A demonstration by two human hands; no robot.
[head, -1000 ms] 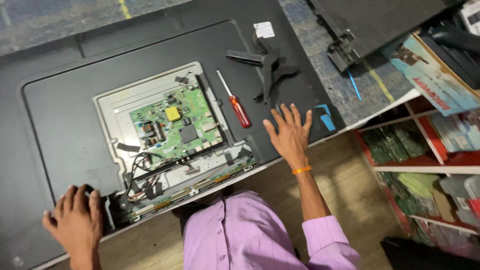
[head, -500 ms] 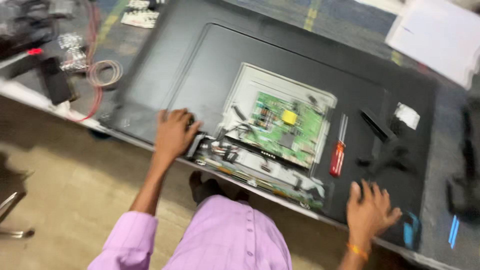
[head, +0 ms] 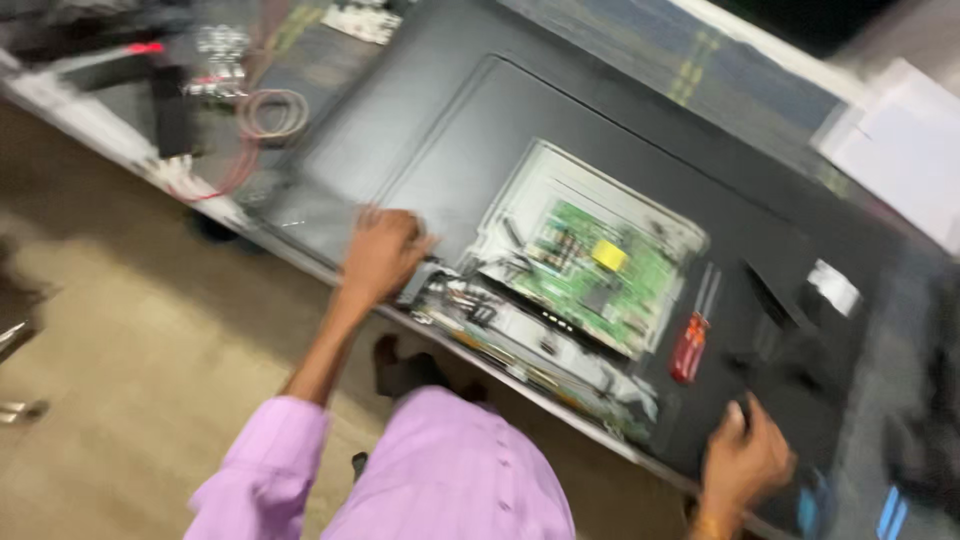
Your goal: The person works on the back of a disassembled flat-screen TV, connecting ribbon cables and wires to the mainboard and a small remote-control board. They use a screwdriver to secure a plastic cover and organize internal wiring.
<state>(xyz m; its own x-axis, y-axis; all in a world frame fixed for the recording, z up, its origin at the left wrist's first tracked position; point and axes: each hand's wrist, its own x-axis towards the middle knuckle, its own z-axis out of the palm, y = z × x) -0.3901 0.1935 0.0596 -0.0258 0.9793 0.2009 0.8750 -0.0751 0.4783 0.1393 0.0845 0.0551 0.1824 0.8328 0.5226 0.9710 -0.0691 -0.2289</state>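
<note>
A large black flat panel lies back-up on the bench, with an open metal bay holding a green circuit board. My left hand rests flat on the panel's near edge, just left of the bay's loose wiring, and holds nothing that I can see. My right hand presses on the panel's near right corner with fingers spread. A red-handled screwdriver lies on the panel between the board and my right hand. The picture is blurred by motion.
Coiled red and white cables and dark tools lie at the bench's far left. White paper sheets sit at the far right. A black bracket lies on the panel near the screwdriver. Tiled floor runs below the bench edge.
The view has swung left and tilted. My left hand has shifted right along the panel's edge toward the open bay; my right hand stays on the near right corner.
</note>
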